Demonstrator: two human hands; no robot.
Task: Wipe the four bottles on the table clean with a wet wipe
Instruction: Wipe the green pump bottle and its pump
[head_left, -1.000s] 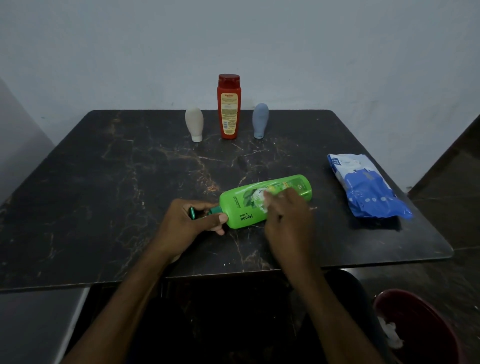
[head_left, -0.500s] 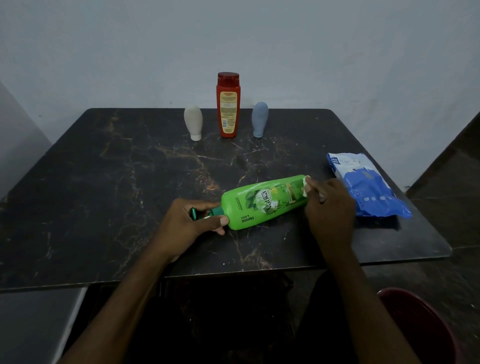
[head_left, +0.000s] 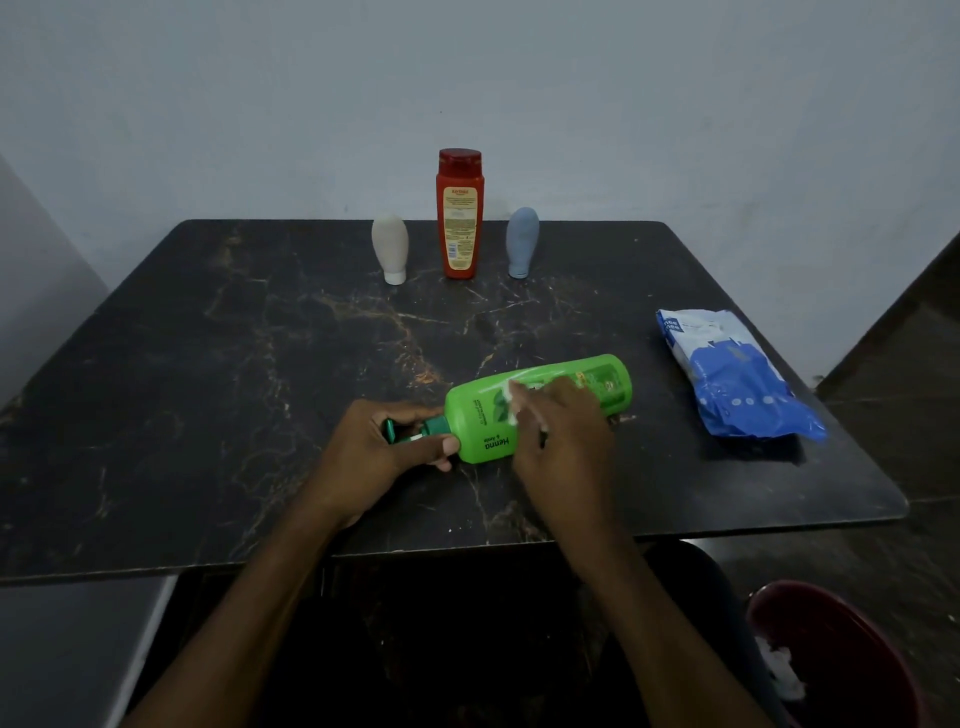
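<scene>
Lying on its side on the dark desk (head_left: 260, 415), near the front edge, the green bottle (head_left: 480, 423) has its long axis running left to right, with the base end angled slightly away from the person. The wipes pack (head_left: 727, 379) lies flat well to the right, apart from the bottle. Three other bottles stand upright in a row at the far edge: the red bottle (head_left: 460, 218) in the middle, the white bottle (head_left: 389, 249) to its left and the blue-grey bottle (head_left: 522, 241) to its right. None of them is touched.

The left grip (head_left: 384, 447) is curled round the neck and dark green cap (head_left: 388, 430), thumb against the shoulder, pinning that end. The right grip (head_left: 561, 436) sits over the middle of the body, fingers bent and pressing the wet wipe (head_left: 511, 397) against the label face.

Judgement: strokes must run along the axis, toward the base at the right, and the right grip is the nearer one to that end. The underside against the desk is hidden. A roll by the left grip would likely be needed to reach it.
</scene>
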